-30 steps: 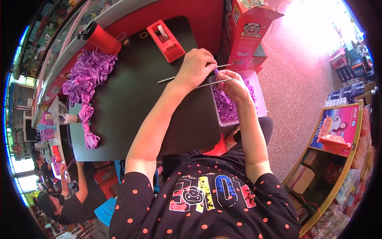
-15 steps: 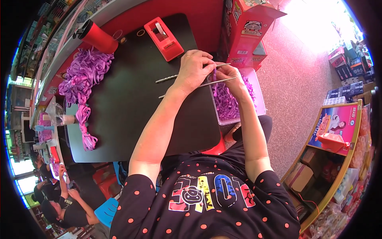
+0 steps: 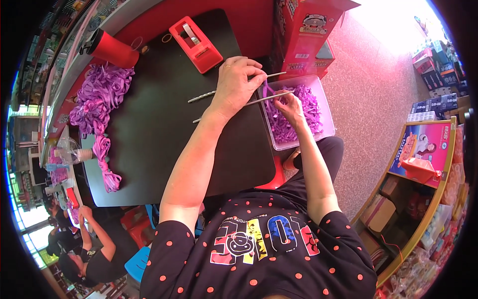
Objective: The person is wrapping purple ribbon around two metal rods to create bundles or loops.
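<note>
Two thin metal rods, an upper rod (image 3: 201, 96) and a lower rod (image 3: 269, 97), cross the right edge of the black table (image 3: 154, 129) and stick out past it. My left hand (image 3: 237, 82) is closed at the upper rod, its thumb and fingers pinching a purple ribbon (image 3: 266, 88) there. The ribbon runs down toward the lower rod. My right hand (image 3: 290, 106) is just below the lower rod, apart from the left, with fingers pinched on the ribbon. Below it stands a pale plastic bin (image 3: 325, 112) full of loose purple ribbon (image 3: 307, 102).
A heap of purple ribbon (image 3: 102, 94) lies at the table's left side, with a red tumbler (image 3: 114, 49) behind. A red tape dispenser (image 3: 195, 45) stands at the back. Red boxes (image 3: 303, 40) rise beyond the bin. At far left is another person (image 3: 94, 259).
My right hand has come away from the left, down and toward me past the lower rod. A stretch of ribbon now shows between the hands. The left hand stays at the upper rod.
</note>
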`<state>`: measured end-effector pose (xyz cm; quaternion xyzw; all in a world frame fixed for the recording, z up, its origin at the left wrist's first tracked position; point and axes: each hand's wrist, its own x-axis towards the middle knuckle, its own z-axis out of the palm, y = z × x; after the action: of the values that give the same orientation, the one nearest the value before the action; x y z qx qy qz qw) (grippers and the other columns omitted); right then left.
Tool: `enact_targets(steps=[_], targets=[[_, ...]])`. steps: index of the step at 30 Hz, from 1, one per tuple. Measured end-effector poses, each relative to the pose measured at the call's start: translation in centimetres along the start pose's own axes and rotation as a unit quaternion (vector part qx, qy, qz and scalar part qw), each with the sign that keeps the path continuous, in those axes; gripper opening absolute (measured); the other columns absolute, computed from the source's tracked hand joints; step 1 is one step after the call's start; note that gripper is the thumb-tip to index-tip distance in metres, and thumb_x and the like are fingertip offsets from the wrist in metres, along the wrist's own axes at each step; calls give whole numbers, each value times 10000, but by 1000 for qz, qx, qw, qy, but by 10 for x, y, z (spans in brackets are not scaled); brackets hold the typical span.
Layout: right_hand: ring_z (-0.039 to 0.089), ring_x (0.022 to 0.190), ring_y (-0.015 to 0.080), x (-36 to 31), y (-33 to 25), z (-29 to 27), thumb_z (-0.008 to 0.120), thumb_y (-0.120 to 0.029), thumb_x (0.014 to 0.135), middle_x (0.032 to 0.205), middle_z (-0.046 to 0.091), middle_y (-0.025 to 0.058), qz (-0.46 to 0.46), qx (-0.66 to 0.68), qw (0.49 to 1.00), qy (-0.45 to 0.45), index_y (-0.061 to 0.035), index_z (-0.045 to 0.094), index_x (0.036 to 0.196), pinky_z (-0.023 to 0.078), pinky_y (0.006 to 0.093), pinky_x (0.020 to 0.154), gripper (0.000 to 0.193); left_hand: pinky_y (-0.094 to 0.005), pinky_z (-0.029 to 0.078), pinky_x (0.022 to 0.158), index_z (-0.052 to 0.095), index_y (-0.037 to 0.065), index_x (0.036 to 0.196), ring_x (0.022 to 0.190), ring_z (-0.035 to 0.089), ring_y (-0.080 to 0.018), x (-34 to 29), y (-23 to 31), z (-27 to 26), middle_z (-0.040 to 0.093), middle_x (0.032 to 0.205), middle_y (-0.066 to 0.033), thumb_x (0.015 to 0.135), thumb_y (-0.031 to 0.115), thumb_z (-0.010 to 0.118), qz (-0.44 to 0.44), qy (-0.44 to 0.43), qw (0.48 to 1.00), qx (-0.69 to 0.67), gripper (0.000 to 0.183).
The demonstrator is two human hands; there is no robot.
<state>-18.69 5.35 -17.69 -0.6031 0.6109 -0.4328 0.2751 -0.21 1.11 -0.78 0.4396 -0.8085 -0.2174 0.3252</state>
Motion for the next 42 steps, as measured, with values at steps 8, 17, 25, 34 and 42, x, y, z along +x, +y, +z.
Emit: enact_targets(steps=[8,17,25,34,42], targets=[[631,740,201,-15,21,10,643,-141,782,788,637,77,46,56,997,-11,-64,680,951,496,310,689,189,-345,400,942,721,62,853,1074,516,-219,2,2,-1,668,1003,-22,802,146,692,-3,-17,1000,11,102],[654,828,292,-41,72,32,656,-196,791,865,664,122,124,-22,992,-13,-74,698,935,509,371,752,193,-366,399,917,725,69,806,1027,543,-221,2,0,4,676,940,-10,770,171,705,-1,5,1000,-12,110],[670,721,189,-73,106,51,651,-195,789,779,694,98,247,8,967,-59,-67,702,929,518,316,685,197,-350,390,961,718,57,883,1119,492,-222,3,2,2,668,1032,-11,819,163,683,-7,-27,1000,12,129],[604,944,195,-22,10,13,606,-93,843,995,661,78,-2,167,975,143,-56,661,1050,474,317,844,217,-357,372,985,717,55,890,1170,476,-242,1,3,-1,668,1040,-13,825,173,678,-15,-30,999,16,140],[602,896,263,32,-81,-17,660,-103,804,989,667,104,-134,121,983,11,-76,683,1013,482,361,822,213,-367,373,984,717,54,889,1163,481,-247,2,1,2,667,1037,-18,825,175,678,-8,-32,999,5,142]])
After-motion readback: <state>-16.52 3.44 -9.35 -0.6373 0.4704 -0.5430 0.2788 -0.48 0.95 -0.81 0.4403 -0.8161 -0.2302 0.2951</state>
